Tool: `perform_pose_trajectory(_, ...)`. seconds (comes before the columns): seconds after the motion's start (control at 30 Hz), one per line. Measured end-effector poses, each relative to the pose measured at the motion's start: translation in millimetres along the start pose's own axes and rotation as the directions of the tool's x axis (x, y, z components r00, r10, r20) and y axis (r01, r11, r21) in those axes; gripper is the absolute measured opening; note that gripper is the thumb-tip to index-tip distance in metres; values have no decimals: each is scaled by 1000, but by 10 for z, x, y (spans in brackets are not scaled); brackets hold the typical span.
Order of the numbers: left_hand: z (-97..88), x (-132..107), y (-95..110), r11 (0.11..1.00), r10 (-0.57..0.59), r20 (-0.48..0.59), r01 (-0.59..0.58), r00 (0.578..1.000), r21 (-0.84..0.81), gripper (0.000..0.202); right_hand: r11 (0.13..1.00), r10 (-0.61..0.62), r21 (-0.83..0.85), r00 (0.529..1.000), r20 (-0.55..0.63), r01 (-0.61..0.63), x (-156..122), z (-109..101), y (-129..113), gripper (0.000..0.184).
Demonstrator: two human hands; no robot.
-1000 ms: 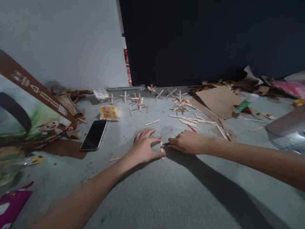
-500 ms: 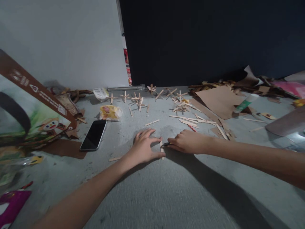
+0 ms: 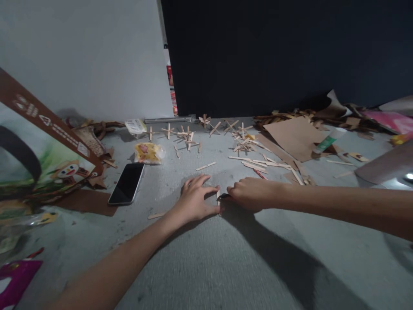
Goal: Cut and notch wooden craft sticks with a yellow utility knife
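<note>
A flat wooden popsicle stick lies pointing away from me on the grey tabletop. My left hand pins it down, index fingertip at the far end and thumb at the near end. From the right side, my right hand is closed round a slim dark tool. Its tip meets the middle of the stick; the rest is hidden in the fist, so I cannot tell its exact kind. Beyond my hands lies a single popsicle stick, and another stick rests beside my left wrist.
A phone and a yellow packet lie to the left, near a printed bag. Crossed stick pieces stand at the back. Loose sticks, brown cardboard and a glue stick occupy the right.
My right forearm has swung slightly away from me, and the right fist has tilted a little over the stick. My left hand stays in place.
</note>
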State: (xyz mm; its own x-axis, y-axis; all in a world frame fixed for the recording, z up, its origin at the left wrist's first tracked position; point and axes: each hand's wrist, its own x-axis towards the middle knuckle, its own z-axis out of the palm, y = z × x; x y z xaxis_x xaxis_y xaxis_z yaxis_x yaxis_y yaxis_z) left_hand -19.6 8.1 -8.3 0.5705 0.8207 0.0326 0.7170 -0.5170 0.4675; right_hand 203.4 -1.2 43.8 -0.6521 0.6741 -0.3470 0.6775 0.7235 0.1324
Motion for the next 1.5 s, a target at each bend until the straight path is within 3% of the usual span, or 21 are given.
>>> perform_pose_trajectory(0.2, -72, 67, -24, 1000, 11, 89, -8, 996, -26, 61, 995, -58, -73, 993, 99, 65, 103, -263, -27, 25)
perform_pose_trajectory(0.3, -74, 77, -38, 1000, 25, 80, -24, 996, -16, 61, 993, -71, -82, 990, 123, 81, 136, -321, -41, 27)
perform_pose_trajectory(0.43, -51, 47, -33, 998, 65, 37, -64, 997, -13, 64, 1000, -22, 13, 992, 122, 21, 114, -256, -27, 25)
perform_pose_trajectory(0.57, -62, 31, -13, 998, 66, 53, -66, 996, 12, 66, 993, 39, 107, 994, 100, -49, 81, -156, -4, 42)
perform_pose_trajectory(0.83, -62, 43, -49, 972, 229, 173, -235, 958, 14, 62, 998, 35, 41, 997, 73, -38, 73, -19, -28, 39)
perform_pose_trajectory(1.2, -105, 42, -14, 976, 210, 167, -217, 963, 23, 61, 990, 101, 94, 994, 39, -104, 18, 118, -108, 38)
perform_pose_trajectory(1.5, -95, 22, -6, 981, 193, 136, -194, 972, -2, 59, 957, 235, 175, 972, 10, -233, -5, 150, -250, 39)
